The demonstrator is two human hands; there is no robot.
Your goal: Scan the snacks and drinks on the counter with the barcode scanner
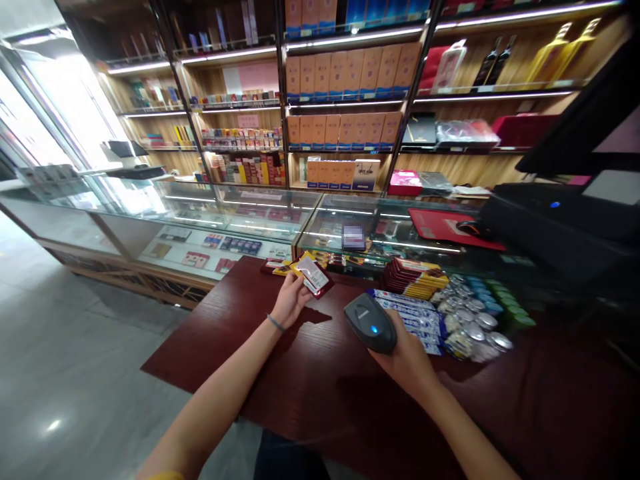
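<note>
My left hand (290,300) is closed on a small dark red packet (315,277) with a white label, held tilted above the dark wooden counter (240,333). My right hand (407,357) grips a grey handheld barcode scanner (371,322) with a blue light on top, its head pointing toward the packet. The two are a short gap apart. A thin band circles my left wrist.
Stacked red and yellow packets (413,277), blue and white packs (415,317) and small round tins (473,320) lie on the counter at right. A black register with a screen (565,220) stands at far right. Glass display cases (240,220) and lit shelves of boxes fill the back.
</note>
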